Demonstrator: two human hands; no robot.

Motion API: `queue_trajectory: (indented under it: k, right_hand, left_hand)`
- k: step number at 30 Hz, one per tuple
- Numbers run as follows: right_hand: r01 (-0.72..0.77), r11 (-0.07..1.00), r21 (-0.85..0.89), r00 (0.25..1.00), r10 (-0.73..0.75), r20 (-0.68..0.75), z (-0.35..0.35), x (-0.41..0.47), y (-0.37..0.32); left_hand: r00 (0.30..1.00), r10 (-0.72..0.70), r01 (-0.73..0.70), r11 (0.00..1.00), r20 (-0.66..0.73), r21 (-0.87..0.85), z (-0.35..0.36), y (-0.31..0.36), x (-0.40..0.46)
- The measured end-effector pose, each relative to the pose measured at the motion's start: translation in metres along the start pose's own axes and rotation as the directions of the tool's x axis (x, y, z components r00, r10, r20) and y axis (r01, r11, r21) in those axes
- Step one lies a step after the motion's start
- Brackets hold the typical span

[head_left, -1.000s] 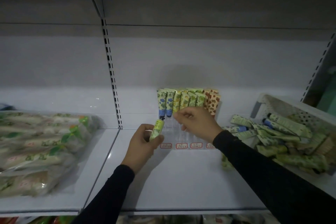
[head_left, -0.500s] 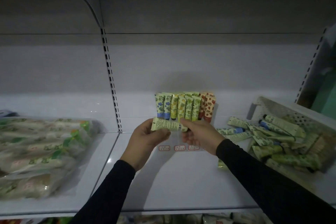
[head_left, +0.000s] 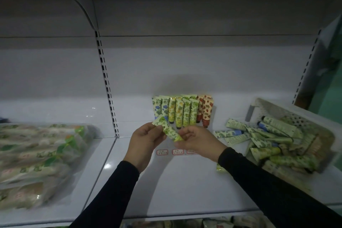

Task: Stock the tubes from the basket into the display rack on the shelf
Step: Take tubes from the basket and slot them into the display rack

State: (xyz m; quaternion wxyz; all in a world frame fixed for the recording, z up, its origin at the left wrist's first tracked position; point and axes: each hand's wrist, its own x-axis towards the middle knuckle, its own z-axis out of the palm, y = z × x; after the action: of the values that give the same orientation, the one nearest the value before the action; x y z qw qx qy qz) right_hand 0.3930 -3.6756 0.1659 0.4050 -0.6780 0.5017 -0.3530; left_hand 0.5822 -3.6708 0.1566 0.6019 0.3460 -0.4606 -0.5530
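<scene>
Tube [head_left: 168,130] held slantwise between left hand [head_left: 146,140] and right hand [head_left: 199,140].

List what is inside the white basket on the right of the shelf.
The white basket holds a loose pile of tubes, mostly green-patterned, some with blue caps, several spilling onto the shelf. The pile covers the basket's floor and any tubes underneath.

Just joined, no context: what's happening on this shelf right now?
A person is stocking small tubes. Both hands hold one green-patterned tube in front of the display rack: the left hand pinches its crimped end, the right hand its cap end. The rack already has a row of upright tubes, blue, yellow, green and red prints. The white basket on the right lies tipped, with many tubes still in it and spilling onto the shelf.
</scene>
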Motion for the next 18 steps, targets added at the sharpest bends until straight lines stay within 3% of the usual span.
queue_trajectory:
  k: [7, 12, 15, 18]
  right_hand:
    - [0.117, 0.992, -0.049, 0.993, -0.118, -0.016, -0.016, -0.004, -0.009]
    - [0.163, 0.986, -0.030, 0.983, -0.165, -0.075, -0.031, -0.004, -0.010]
    - [0.161, 0.983, -0.086, 0.970, -0.174, -0.171, -0.043, 0.001, -0.005]
    - [0.134, 0.964, -0.228, 0.933, -0.200, -0.299, -0.058, 0.006, -0.006]
  left_hand:
    - [0.979, -0.039, -0.007, 0.974, 0.198, 0.226, 0.013, -0.008, 0.001]
    - [0.991, -0.027, -0.010, 0.963, 0.131, 0.269, 0.021, -0.015, 0.005]
    - [0.994, 0.084, -0.107, 0.838, 0.066, 0.534, 0.009, -0.020, 0.008]
    - [0.981, 0.193, -0.138, 0.603, 0.025, 0.786, -0.020, -0.027, 0.007]
